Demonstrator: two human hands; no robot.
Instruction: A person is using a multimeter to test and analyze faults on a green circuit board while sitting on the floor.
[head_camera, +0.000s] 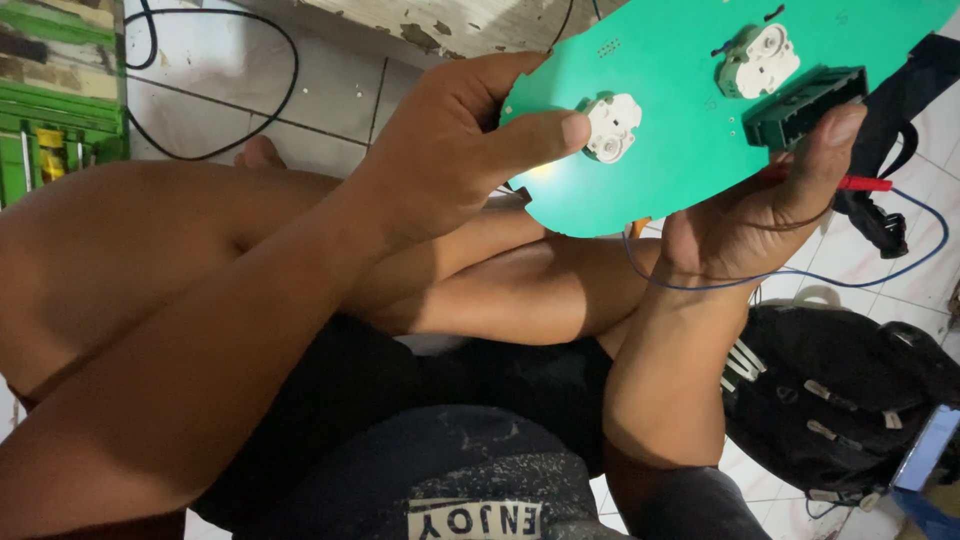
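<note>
I see bare tile floor (330, 95) open beyond my knees, crossed by a black cable (262, 120). A green toolbox (55, 110) blocks the far left; a black bag (850, 400) crowds the right, beside trailing blue wire (880, 265).

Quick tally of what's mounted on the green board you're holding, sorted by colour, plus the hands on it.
White round components: 2, one under the left hand's thumb, one near the top
Dark green connector block: 1, by the right hand
Hands on the green circuit board: 2
Total: 5
</note>
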